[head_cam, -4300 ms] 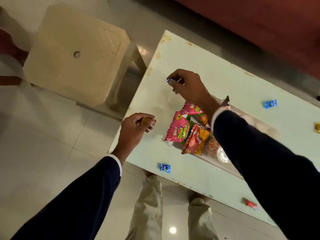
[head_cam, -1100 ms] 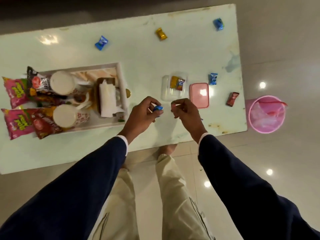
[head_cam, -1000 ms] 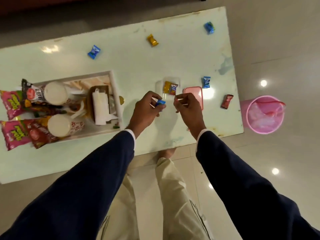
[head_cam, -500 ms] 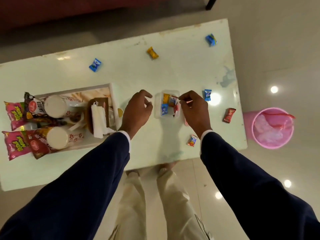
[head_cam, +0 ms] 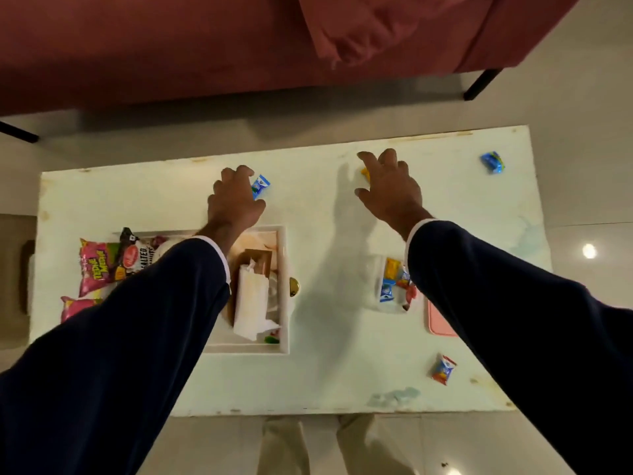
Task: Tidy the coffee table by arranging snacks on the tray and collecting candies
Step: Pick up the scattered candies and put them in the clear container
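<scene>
My left hand [head_cam: 236, 197] reaches past the white tray [head_cam: 283, 255] to the table's far side, its curled index finger and thumb closing round a blue candy [head_cam: 261, 186]. My right hand [head_cam: 390, 188] lies further right with fingers spread, and a yellow candy [head_cam: 365, 173] peeks out between index finger and thumb. A clear container [head_cam: 373, 269] holding several candies sits under my right sleeve, beside its pink lid [head_cam: 438, 322]. Pink snack packets [head_cam: 97, 265] lie at the tray's left end. Loose candies remain: a blue one [head_cam: 492, 162] far right, an orange-red one [head_cam: 443, 369] near the front.
The pale coffee table [head_cam: 325, 382] has a red sofa [head_cam: 205, 46] along its far side. Inside the tray stand a tissue holder [head_cam: 251, 303] and partly hidden cups. My legs are at the table's near edge.
Both hands left the clear container and stretched to the table's far side, left onto the blue candy, right onto the yellow one. The view shifted up towards the sofa.
</scene>
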The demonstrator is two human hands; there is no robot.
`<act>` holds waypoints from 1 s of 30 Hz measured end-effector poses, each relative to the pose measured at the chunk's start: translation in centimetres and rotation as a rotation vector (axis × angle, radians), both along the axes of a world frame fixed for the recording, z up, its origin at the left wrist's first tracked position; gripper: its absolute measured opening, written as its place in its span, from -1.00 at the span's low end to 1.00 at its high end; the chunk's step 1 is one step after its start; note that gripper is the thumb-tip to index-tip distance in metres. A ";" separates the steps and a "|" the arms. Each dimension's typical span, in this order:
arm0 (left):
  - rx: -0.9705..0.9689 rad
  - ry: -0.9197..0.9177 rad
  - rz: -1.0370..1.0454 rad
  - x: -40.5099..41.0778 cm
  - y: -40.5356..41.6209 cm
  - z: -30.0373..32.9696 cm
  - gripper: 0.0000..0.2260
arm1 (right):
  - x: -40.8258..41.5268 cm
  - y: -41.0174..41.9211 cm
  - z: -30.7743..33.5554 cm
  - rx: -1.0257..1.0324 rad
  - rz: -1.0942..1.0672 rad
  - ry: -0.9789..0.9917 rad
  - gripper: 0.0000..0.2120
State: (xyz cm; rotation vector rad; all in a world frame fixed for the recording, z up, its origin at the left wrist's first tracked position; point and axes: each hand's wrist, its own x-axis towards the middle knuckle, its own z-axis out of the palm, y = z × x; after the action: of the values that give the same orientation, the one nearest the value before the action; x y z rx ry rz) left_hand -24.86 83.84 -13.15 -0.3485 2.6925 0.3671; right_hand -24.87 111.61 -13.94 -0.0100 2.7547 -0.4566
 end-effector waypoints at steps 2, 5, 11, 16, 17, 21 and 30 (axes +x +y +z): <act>0.062 -0.048 0.010 -0.6 -0.8 -1.2 -0.48 | -0.3 -0.5 -1.1 0.015 0.056 -0.050 -0.48; 0.080 -0.045 -0.044 -1.2 -0.8 -2.5 -0.56 | 0.6 -1.3 -2.7 -0.013 0.122 -0.023 -0.62; 0.039 0.090 -0.193 -1.3 0.6 -3.7 -0.82 | 1.2 -1.1 -3.1 -0.142 0.057 -0.115 -0.78; 0.311 0.115 -0.050 -0.4 3.5 -2.2 -0.74 | 2.1 1.9 -0.2 -0.695 -0.415 -0.196 -0.73; 0.370 0.113 -0.033 0.3 4.4 -1.3 -0.73 | 3.0 2.6 0.5 -0.767 -0.485 -0.190 -0.73; 0.615 0.024 0.052 5.0 8.8 1.9 -0.84 | 9.3 5.7 3.0 -0.951 -0.637 -0.170 -0.83; 0.703 -0.142 0.036 15.2 16.1 2.3 -0.80 | 21.4 6.3 3.8 -0.752 -0.913 -0.129 -0.82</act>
State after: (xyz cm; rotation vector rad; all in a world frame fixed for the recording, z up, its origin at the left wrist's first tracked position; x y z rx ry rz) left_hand -9.61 99.92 -10.87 -0.1976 2.2371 1.1955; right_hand -3.47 117.89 -10.15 1.0534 2.1427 -1.6029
